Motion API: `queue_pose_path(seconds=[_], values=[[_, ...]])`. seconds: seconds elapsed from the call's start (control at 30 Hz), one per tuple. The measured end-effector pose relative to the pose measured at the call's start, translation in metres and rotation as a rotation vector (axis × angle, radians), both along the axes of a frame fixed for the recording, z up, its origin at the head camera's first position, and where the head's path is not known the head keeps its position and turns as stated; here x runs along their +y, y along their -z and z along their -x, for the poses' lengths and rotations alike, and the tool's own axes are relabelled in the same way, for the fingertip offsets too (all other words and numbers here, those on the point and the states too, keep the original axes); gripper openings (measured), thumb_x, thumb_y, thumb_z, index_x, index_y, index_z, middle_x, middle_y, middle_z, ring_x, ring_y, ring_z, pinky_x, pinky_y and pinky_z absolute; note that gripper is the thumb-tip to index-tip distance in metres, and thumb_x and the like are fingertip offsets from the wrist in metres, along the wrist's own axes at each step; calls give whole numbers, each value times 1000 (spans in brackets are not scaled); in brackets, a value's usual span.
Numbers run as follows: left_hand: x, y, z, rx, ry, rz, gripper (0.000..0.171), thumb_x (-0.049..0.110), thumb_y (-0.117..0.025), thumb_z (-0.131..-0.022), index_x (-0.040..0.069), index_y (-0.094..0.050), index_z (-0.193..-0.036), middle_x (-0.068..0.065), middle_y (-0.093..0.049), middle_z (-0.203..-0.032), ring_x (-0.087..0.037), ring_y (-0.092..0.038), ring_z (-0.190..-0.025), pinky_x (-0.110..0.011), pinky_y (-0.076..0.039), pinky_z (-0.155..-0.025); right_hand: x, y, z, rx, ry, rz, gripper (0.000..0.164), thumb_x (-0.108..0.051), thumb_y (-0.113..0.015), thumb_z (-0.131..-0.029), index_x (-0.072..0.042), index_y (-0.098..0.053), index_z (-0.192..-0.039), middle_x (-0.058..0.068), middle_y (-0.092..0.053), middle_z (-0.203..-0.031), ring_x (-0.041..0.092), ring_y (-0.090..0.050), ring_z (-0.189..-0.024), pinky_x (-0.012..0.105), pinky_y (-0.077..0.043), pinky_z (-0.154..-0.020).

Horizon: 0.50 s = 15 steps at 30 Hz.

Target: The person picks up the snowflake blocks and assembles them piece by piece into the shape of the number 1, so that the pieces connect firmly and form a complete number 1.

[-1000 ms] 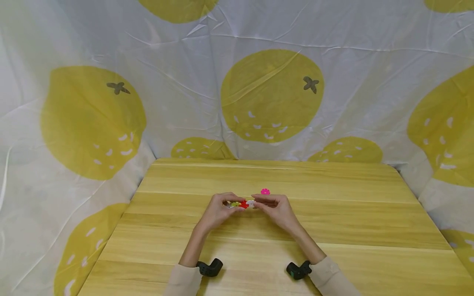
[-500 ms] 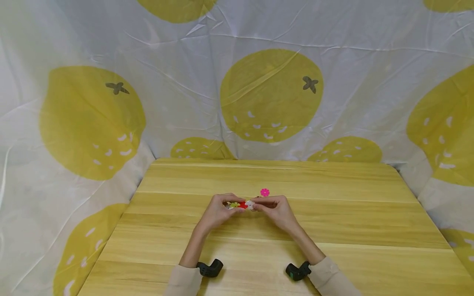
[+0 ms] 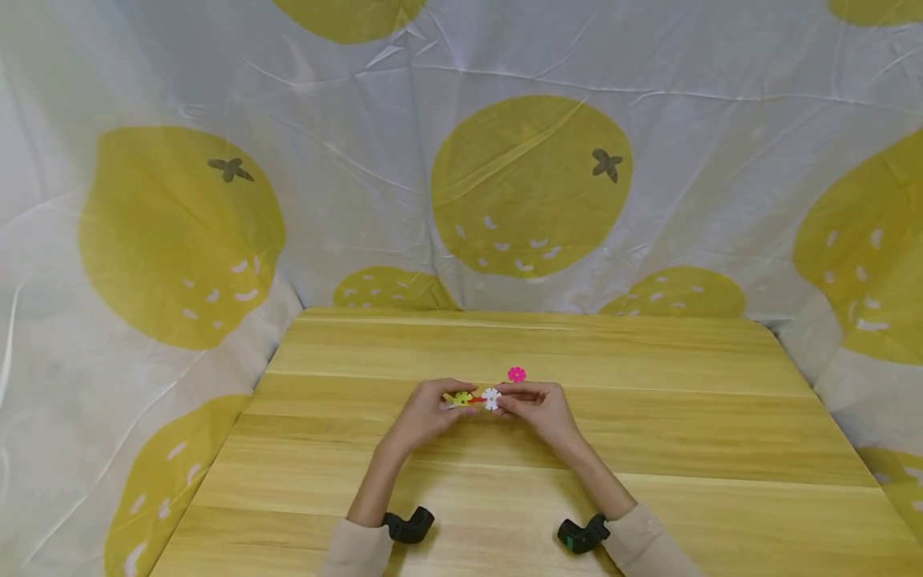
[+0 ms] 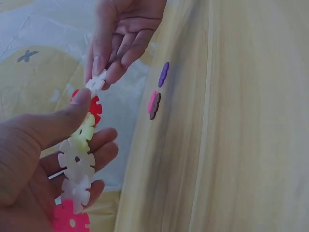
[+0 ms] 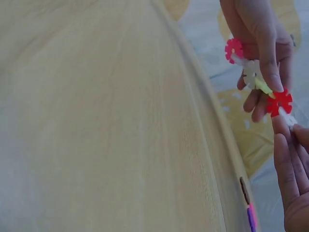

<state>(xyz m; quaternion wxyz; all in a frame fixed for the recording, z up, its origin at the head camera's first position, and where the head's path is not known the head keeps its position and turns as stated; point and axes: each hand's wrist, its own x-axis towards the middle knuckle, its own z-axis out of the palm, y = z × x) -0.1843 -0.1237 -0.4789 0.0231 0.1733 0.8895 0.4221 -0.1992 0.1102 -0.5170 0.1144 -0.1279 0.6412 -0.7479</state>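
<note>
Several notched plastic snowflake discs are joined in a chain between the two hands. My left hand (image 3: 424, 413) holds it, thumb against the red disc (image 4: 96, 110), and a pale yellow disc (image 4: 84, 131) sits beside the red one. Farther down the chain, a white disc (image 4: 77, 163) and a pink disc (image 4: 70, 220) lie along the left palm in the left wrist view. Thumb and fingers of my right hand (image 3: 537, 407) pinch the white end disc (image 3: 491, 399), which is slotted to the red one. In the head view, the left fingers hide the chain's far end.
On the wooden table (image 3: 649, 433), a loose pink disc (image 3: 516, 374) lies just beyond the right hand. Near it are a purple disc (image 4: 164, 74) and a dark brown disc (image 4: 155, 106). A lemon-print curtain (image 3: 346, 176) hangs behind the table's far edge.
The chain has turned in the hands: the red disc now shows nearly edge-on in the head view, while the yellow and white end discs face the camera. Both hands stay almost in place.
</note>
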Motion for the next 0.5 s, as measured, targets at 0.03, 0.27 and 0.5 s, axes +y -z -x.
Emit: queue_pose_path(seconds=[0.03,0.27,0.5], values=[[2,0,0,26,-1,20,34,21,-81,-90,8,-77,-121,-9,-77,-121,-24,-70,-110,-41,-58,-91,0,0,0,-3,2,1,32,1,-70,-96,20,-65,-121,19,-79,-103,16,-79,-82,42,-62,-81],[12,1,-1,134,-18,9,33,14,-84,-86,5,-78,-118,-9,-79,-111,-25,-73,-106,-46,-58,-93,-1,2,1,-27,13,-14,32,-3,-71,-97,16,-67,-122,26,-77,-104,17,-79,-82,41,-63,-81],[18,7,0,177,-23,-41,32,11,-84,-85,4,-78,-116,-9,-79,-107,-24,-74,-103,-41,-59,-92,-3,2,0,-45,26,14,32,-3,-72,-96,16,-67,-122,13,-81,-97,17,-79,-82,43,-62,-82]])
